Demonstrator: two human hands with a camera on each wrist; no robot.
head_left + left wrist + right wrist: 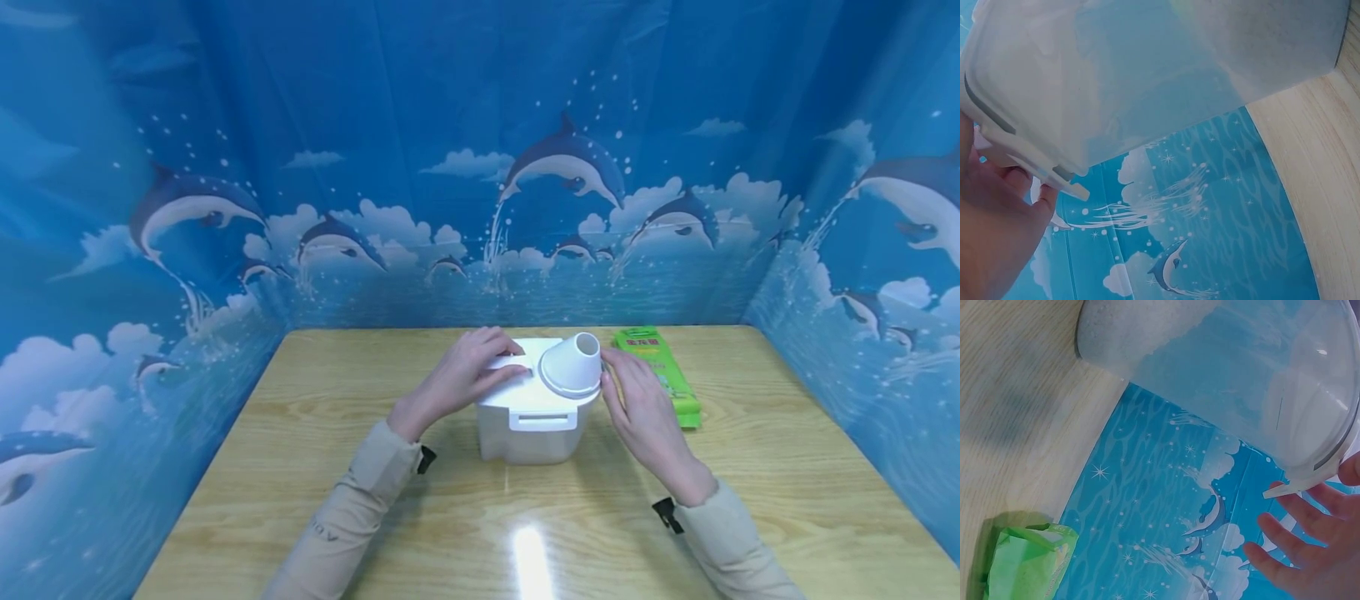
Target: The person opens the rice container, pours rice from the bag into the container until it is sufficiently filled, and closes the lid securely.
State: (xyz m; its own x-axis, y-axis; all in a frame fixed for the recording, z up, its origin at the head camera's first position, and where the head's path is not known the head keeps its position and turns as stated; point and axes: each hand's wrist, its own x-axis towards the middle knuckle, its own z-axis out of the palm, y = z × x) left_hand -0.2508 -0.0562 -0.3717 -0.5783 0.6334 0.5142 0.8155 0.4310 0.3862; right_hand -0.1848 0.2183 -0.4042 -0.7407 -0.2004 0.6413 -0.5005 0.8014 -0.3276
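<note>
A lidded translucent storage container (pixel 528 437) stands upright on the table, with whitish grains (pixel 1129 325) in its lower part. Its white lid (pixel 525 400) bears a cone-shaped spout or cup (pixel 573 364) on the right and a clasp (pixel 543 420) at the front. My left hand (pixel 476 367) grips a white latch (pixel 1029 159) at the lid's left edge between thumb and fingers. On the other side my right hand (pixel 641 408) rests against the lid's edge beside the cone. In the right wrist view its fingers spread loosely by a latch (pixel 1297 484) that sticks out.
A green printed packet (pixel 663 375) lies on the wooden table (pixel 337 433), just right of the container behind my right hand. Blue curtains (pixel 450 100) with dolphins enclose the table at the back and both sides.
</note>
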